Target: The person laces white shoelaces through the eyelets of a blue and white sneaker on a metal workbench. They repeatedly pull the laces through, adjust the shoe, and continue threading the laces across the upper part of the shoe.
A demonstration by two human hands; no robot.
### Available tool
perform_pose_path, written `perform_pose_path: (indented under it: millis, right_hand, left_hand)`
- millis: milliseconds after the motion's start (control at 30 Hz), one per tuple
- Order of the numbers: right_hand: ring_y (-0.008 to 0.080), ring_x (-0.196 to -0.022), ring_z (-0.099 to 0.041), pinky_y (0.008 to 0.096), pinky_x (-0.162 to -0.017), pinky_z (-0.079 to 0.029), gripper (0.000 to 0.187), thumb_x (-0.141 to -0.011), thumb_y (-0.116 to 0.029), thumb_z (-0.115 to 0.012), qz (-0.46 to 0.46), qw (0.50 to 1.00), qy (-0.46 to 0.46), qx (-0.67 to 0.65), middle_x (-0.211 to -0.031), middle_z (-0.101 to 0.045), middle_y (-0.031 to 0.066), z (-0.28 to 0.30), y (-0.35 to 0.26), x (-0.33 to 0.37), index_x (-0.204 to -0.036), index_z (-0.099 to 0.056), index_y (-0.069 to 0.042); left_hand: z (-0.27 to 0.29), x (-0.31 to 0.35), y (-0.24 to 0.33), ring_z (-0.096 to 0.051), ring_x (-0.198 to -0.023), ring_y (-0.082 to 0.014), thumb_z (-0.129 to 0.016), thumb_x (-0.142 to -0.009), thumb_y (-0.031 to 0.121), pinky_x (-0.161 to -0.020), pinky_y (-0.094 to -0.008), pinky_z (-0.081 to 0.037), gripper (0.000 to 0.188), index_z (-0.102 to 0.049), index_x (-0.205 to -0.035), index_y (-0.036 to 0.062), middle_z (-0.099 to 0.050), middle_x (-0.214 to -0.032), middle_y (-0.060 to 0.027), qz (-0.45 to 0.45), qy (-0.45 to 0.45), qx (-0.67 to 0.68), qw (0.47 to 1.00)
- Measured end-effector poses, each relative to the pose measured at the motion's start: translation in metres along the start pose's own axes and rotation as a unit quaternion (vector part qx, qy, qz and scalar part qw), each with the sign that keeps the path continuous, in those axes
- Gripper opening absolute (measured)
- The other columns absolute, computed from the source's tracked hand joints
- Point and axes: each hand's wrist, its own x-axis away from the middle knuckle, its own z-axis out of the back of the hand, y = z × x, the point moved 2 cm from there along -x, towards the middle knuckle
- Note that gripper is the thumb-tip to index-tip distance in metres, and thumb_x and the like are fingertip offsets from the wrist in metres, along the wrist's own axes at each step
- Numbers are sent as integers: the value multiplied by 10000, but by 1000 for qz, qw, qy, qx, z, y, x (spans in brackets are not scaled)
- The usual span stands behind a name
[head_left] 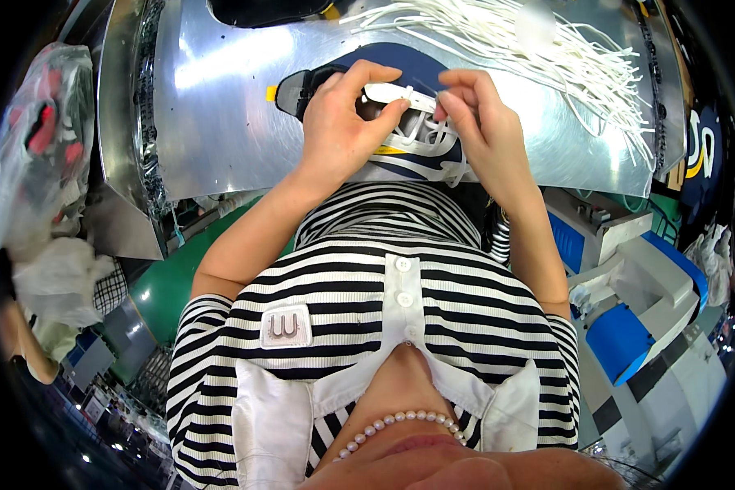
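Fingers (396,110) of both hands pinch white lace (400,95); navy shoe (408,122) beneath.

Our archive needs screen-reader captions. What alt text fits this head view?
Two bare hands, left hand and right hand, hold a white lace over a navy shoe on a metal table. A pile of laces lies behind.

left hand (343,122) fingers curled, pinching | right hand (482,122) pinching | forearms raised, converging
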Motion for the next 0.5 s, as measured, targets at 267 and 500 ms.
perform_pose_path:
  millis: [267, 500]
  right_hand:
    - [271, -671, -680, 333, -601, -512, 156, -919, -152, -636, 63, 989, 8, 132, -791, -700, 114, -5, 1, 12, -1020, -590, -42]
    - [291, -636, -674, 376, -554, -517, 239, -888, -155, -641, 130, 954, 39, 267, -739, -675, 123, -28, 1, -1, -1043, -524, -17]
  left_hand:
    - [1, 3, 2, -630, -824, -111, -751, -810, 81, -752, -247, -500, 337, -651, -1129, 42, -658, -962, -65, -11, 18, -28, 999]
    - [-1, 9, 8, -608, -846, -197, -716, -817, 71, -784, -303, -490, 338, -657, -1150, 80, -648, -941, -100, -55, 23, -77, 995]
